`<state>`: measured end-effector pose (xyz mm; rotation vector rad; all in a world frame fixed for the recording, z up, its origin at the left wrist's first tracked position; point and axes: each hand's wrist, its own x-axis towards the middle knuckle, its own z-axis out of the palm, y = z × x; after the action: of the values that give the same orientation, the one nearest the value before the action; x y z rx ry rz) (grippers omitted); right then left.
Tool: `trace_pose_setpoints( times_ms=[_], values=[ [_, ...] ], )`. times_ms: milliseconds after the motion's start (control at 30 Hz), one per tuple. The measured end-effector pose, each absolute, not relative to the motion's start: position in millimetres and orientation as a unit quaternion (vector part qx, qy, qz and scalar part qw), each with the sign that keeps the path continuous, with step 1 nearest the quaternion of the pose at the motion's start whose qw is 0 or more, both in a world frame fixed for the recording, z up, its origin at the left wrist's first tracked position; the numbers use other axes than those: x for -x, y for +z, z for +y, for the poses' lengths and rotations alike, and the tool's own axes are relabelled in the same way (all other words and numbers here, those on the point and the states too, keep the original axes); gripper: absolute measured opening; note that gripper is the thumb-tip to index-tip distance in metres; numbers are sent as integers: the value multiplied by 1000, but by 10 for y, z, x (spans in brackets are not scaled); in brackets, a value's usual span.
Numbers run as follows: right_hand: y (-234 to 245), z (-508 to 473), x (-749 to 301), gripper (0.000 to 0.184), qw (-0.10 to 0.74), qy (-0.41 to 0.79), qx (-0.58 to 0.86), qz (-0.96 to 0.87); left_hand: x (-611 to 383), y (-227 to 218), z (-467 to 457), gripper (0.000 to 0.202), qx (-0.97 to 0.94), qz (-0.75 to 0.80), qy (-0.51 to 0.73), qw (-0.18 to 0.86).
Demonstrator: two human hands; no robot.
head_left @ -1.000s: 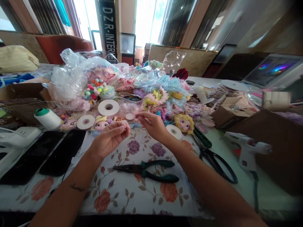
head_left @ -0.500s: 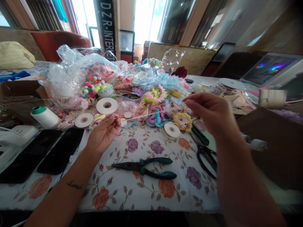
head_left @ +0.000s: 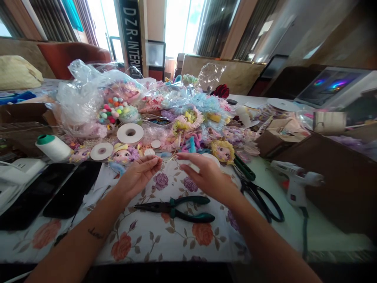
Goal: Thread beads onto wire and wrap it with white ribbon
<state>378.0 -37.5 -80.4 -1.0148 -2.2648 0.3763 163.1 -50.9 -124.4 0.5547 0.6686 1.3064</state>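
Note:
My left hand (head_left: 141,175) is closed in a pinch, thumb against forefinger, on a thin pale ribbon. A short stretch of the ribbon (head_left: 168,158) shows between my two hands. Close by on the right, my right hand (head_left: 207,177) has its thumb and fingers apart, fingertips near the ribbon. Both hands are above the flowered tablecloth (head_left: 176,245). Below them lie long-nose pliers (head_left: 173,207) with green and black handles, jaws pointing left. A doll face with yellow frilled trim (head_left: 223,151) lies beyond my right hand, which partly hides a white spool (head_left: 211,158).
Black-handled scissors (head_left: 262,198) and a hot glue gun (head_left: 296,182) are at the right, near cardboard boxes (head_left: 279,139). Two dark phones (head_left: 73,188) and a thread cone (head_left: 53,147) are at the left. Plastic-wrapped frilly trims (head_left: 203,104) and ribbon spools (head_left: 130,133) crowd the back.
My right hand has come down and left, close to my left hand, and its fingers have parted. The ribbon, stretched out before, now shows only briefly between the hands. My left hand shifted slightly right.

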Motion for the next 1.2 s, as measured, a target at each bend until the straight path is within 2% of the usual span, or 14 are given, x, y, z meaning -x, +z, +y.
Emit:
trace_pose_setpoints(
  times_ms=[133, 200, 333, 500, 600, 733, 800, 1033, 1200],
  values=[
    [-988, -433, -3515, 44, 322, 151, 351, -866, -1696, -1239, -572, 7, -288, 281, 550, 732],
    [-1043, -450, -3494, 47, 335, 197, 347, -854, -1709, -1224, -597, 6, -306, 266, 535, 741],
    [-1090, -505, -3487, 30, 338, 291, 350, -824, -1719, -1204, -629, 5, -331, 251, 517, 748],
    [-1125, -531, -3520, 16, 322, 279, 391, -816, -1706, -1202, -623, 3, -314, 283, 530, 735],
    [-1138, -512, -3570, 16, 347, 323, 420, -774, -1684, -1220, -590, 5, -311, 314, 553, 706],
    [-1113, -511, -3611, 20, 395, 488, 411, -661, -1660, -1250, -550, 9, -283, 362, 561, 689],
    [-1088, -537, -3607, 22, 409, 530, 400, -626, -1662, -1253, -544, 12, -279, 372, 558, 688],
    [-1030, -658, -3551, 25, 434, 517, 429, -600, -1703, -1227, -558, 16, -282, 342, 555, 704],
    [-1063, -676, -3545, 21, 461, 483, 433, -605, -1702, -1232, -575, 15, -283, 317, 551, 718]
  ],
)
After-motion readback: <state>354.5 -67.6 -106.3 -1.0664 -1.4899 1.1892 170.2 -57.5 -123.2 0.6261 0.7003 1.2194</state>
